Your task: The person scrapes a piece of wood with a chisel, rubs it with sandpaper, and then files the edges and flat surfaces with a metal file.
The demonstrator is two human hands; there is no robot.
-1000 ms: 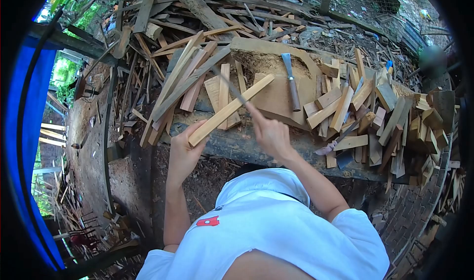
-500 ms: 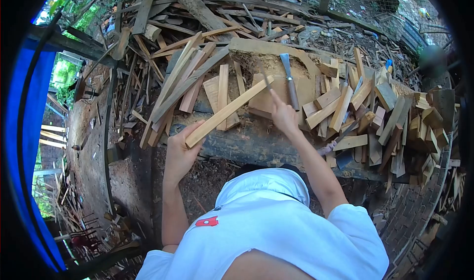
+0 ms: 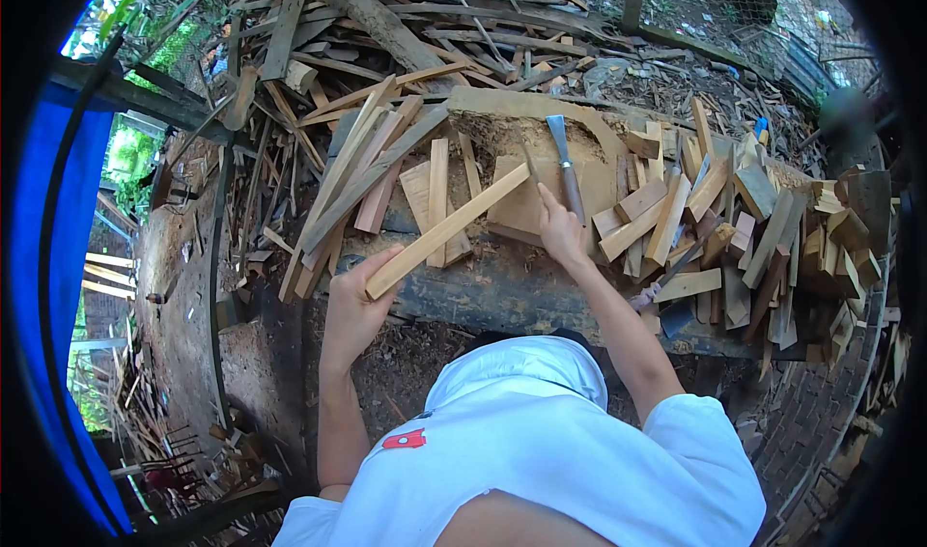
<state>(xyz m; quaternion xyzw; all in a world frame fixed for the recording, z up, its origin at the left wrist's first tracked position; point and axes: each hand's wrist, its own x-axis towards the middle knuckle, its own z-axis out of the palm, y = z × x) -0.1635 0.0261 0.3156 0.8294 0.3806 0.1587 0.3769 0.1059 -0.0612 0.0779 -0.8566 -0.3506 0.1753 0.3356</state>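
one end of a wooden stick (image 3: 449, 226) is pinched by the left grip (image 3: 357, 304); a thin-bladed tool (image 3: 533, 165) is clasped by the right grip (image 3: 562, 228) beside the far end (contact cannot be told), over the counter (image 3: 497, 298). the stick is best held steady, the tool angled outward.

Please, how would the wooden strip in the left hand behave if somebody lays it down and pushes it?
The strip is probably stiff: it runs straight out from the left hand. It looks slim, so it is likely light. Its flat faces suggest sliding rather than rolling.
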